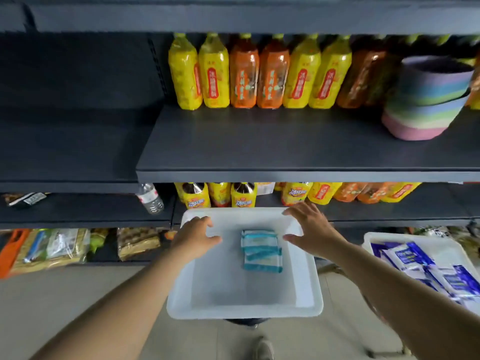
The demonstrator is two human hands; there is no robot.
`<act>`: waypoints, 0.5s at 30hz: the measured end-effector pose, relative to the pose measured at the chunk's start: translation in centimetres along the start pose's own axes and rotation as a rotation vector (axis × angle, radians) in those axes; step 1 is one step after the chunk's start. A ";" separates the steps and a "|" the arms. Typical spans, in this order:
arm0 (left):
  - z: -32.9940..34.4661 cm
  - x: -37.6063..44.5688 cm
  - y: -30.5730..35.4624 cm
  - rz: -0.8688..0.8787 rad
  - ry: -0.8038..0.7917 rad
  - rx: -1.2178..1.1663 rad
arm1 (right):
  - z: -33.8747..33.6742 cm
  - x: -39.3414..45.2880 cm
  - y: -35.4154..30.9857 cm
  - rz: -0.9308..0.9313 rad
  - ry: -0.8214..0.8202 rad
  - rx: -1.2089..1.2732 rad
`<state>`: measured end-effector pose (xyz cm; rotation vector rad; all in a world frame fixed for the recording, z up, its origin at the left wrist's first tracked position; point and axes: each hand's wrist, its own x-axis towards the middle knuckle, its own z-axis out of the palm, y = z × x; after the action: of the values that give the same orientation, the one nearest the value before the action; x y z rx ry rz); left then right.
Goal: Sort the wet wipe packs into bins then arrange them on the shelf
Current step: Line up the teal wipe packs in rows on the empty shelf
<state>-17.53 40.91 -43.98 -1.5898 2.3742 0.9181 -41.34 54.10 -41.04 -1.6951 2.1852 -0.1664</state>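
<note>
Bare hands, left [197,236] and right [310,229], grip spread, on white plastic bin [244,311] rim.

Left hand [196,236] and right hand [309,229] reach forward, fingers spread, arms bare

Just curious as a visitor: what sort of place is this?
Probably a small shop or a mock-up of one: dark shelves carry rows of bottled drinks, snack packets sit lower down, and a white bin holds wipe packs.
</note>
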 end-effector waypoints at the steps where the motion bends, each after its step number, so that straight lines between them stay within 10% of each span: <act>1: 2.0 1.3 -0.3 -0.045 -0.032 -0.048 | 1.9 0.4 1.2 0.018 -0.033 0.033; 15: 17.7 17.6 0.8 -0.409 -0.114 -0.301 | 19.2 7.2 10.1 0.204 -0.372 0.281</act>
<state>-29.56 37.05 -65.49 -1.9666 1.7968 1.2683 -45.18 52.49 -63.47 -1.2306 1.9358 -0.0899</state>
